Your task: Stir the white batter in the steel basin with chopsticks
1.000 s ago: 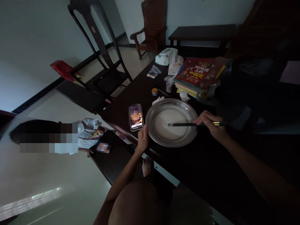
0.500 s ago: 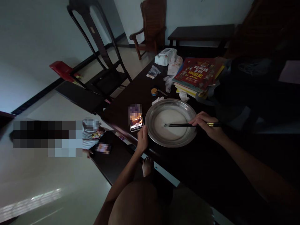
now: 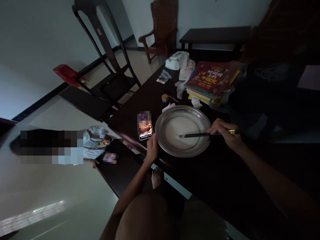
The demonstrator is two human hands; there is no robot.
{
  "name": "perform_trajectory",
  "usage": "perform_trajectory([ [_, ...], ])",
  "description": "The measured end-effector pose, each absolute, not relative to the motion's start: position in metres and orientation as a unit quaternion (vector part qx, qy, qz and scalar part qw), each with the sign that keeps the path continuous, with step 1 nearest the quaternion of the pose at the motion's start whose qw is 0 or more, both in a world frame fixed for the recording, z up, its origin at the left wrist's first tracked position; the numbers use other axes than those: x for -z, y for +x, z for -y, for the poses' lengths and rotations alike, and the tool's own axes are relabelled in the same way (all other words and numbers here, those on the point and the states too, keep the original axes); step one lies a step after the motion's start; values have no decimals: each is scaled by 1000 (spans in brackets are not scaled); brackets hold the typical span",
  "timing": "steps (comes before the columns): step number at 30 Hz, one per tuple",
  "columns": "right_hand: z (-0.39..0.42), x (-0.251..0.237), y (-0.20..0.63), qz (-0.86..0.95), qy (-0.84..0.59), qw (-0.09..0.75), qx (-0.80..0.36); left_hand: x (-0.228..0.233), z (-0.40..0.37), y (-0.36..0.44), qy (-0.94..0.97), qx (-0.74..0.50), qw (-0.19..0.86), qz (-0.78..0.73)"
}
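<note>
A shallow round metal basin [image 3: 162,146] holding a milky white liquid [image 3: 183,125] rests on the dark table. My left hand [image 3: 152,148] grips its left rim, with the fingers partly hidden. Black chopsticks [image 3: 197,134] with gold bands lie across the basin, their tips dipping into the liquid near the middle. Over the right rim, my right hand [image 3: 227,133] is closed around them. Just left of the basin is a phone [image 3: 145,126] with a lit screen, close to my left hand.
Behind the basin are crumpled tissues [image 3: 196,102], a small round jar [image 3: 164,98], plastic bags [image 3: 177,60] and a stack of books [image 3: 212,78]. On the left, another person [image 3: 96,141] is by a dark bench [image 3: 117,173] bearing another phone [image 3: 110,157]. A tall chair [image 3: 107,56] stands beyond.
My right hand and the chopsticks have shifted slightly to the right, and the tips sit a little lower in the liquid. My left hand and the basin look almost unmoved.
</note>
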State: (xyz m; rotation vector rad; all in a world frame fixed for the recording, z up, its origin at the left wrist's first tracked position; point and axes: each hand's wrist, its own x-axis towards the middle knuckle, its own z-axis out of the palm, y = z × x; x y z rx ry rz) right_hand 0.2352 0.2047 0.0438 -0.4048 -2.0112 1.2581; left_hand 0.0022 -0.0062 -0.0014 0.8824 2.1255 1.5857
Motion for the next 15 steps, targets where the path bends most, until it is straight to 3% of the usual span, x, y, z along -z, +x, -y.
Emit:
perform_trajectory([
  [15, -204, -43, 234, 795, -161, 345, -472, 0, 5, 2, 309, -561, 176, -748],
])
